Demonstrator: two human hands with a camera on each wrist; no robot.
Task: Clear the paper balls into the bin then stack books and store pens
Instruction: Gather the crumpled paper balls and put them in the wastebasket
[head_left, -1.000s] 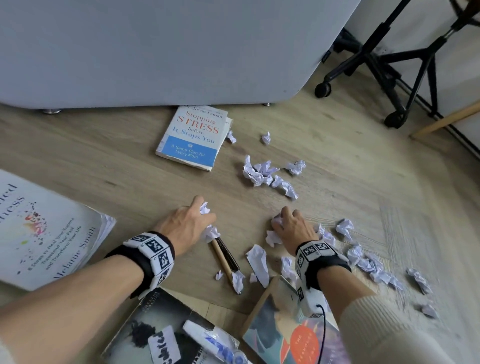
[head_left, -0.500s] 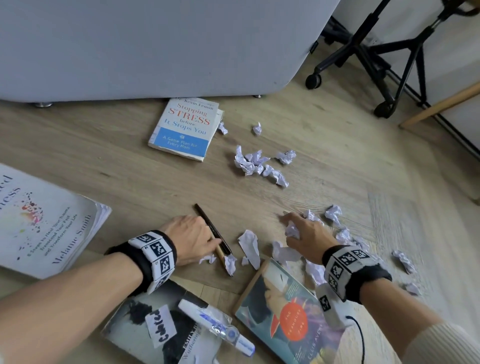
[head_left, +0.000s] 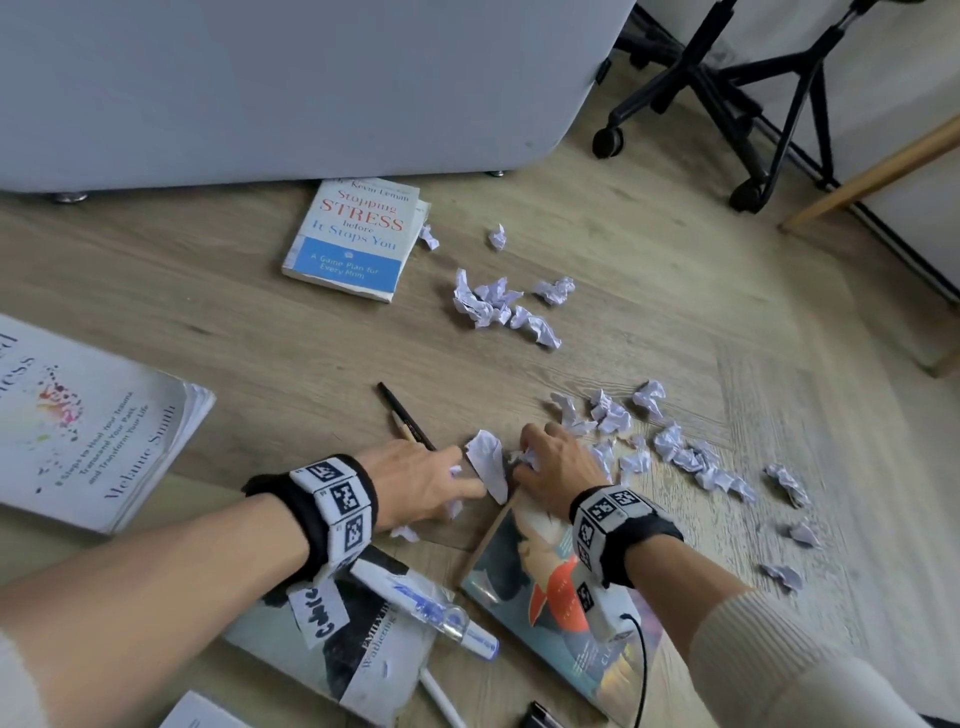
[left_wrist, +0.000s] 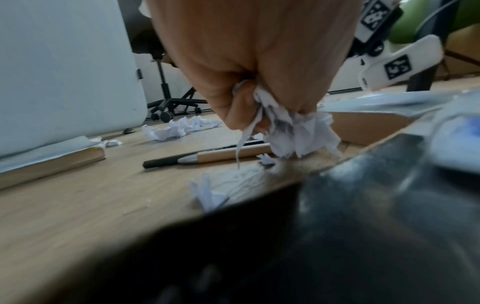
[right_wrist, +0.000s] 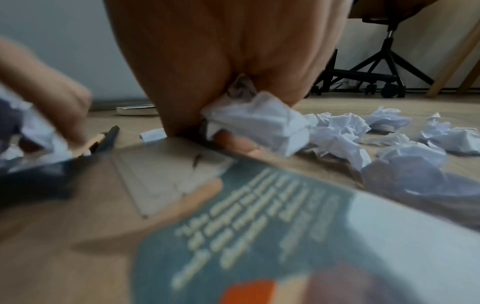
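Observation:
Crumpled white paper balls (head_left: 675, 447) litter the wooden floor, with another cluster (head_left: 493, 306) farther off. My left hand (head_left: 447, 488) grips a wad of paper balls (left_wrist: 293, 131) low over the floor. Beside it my right hand (head_left: 540, 462) clutches more crumpled paper (right_wrist: 254, 121) at the corner of a teal book (head_left: 545, 587). A flat paper scrap (head_left: 488, 462) lies between the hands. A black pen and a wooden pencil (head_left: 402, 413) lie just beyond my left hand. A blue-and-white book (head_left: 358, 234) lies near the grey panel. No bin is in view.
A large white book (head_left: 88, 421) lies at the left and a dark book (head_left: 363, 644) with a blue-capped marker (head_left: 426, 608) on it sits near me. A grey panel (head_left: 285, 78) stands behind. Office-chair wheels (head_left: 608, 140) and a wooden leg (head_left: 872, 171) are at the back right.
Both hands have pulled back towards me and come together by the teal book's corner, gathering paper. The pen and pencil, half covered before, now lie exposed beyond my left hand.

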